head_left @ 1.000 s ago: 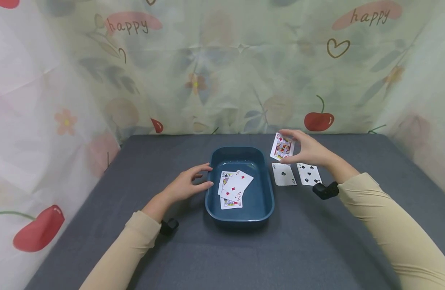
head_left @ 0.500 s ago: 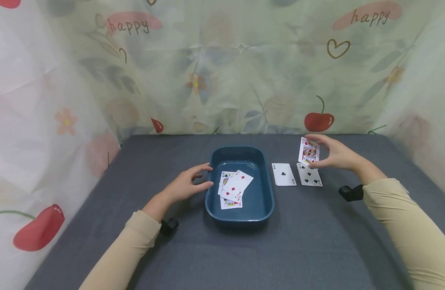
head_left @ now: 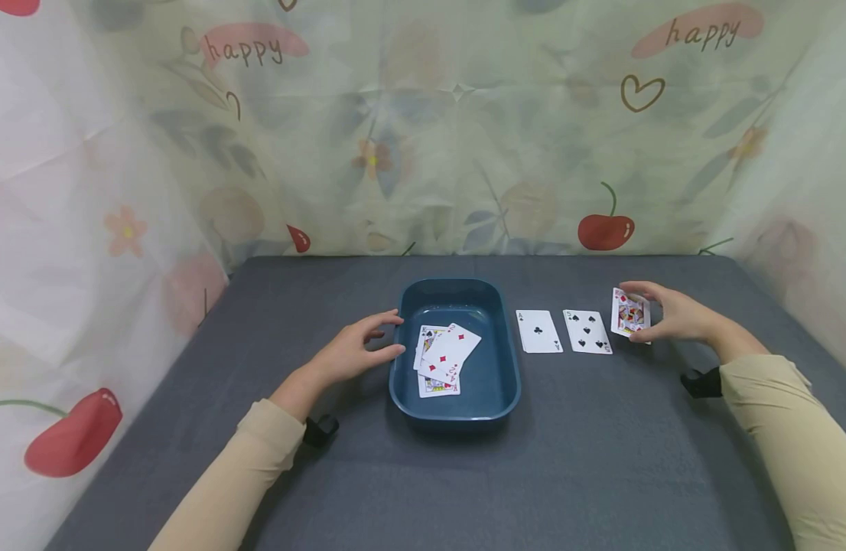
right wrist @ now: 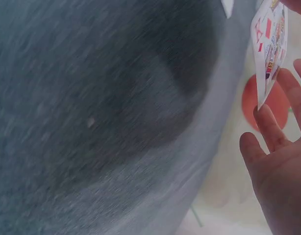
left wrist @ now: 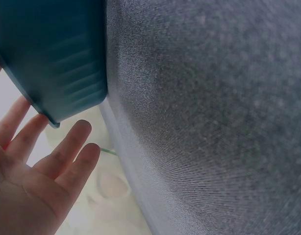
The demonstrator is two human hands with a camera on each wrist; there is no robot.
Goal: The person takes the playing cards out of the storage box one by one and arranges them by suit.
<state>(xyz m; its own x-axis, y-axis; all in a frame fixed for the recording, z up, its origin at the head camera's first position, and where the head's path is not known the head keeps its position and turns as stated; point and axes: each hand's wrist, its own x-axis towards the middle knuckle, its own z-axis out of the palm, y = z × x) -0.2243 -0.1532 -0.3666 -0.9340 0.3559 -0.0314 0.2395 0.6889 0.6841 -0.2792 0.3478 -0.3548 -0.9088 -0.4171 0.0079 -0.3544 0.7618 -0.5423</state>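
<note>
My right hand (head_left: 679, 315) holds a king of diamonds (head_left: 630, 312) by its edges, fingers at the far end and thumb at the near end. In the right wrist view the card (right wrist: 269, 49) is slightly bowed and fingertips touch its edge. To its left lie a five of spades (head_left: 587, 332) and an ace of clubs (head_left: 538, 331), face up on the table. My left hand (head_left: 350, 350) is beside a dark blue bin (head_left: 462, 419), its fairly straight fingers at the left rim. Inside the bin, a two-ranked diamond card (head_left: 454, 347) overlaps other face cards.
A dark grey cloth covers the table (head_left: 450, 490). Behind it and at the sides hangs a printed curtain (head_left: 423, 153), close to the table's far edge. An edge shows under the ace of clubs, as of another card.
My right hand has carried the king of diamonds rightward, past the ace of clubs and the five of spades, and lowered it toward the table. The left hand stays at the bin.
</note>
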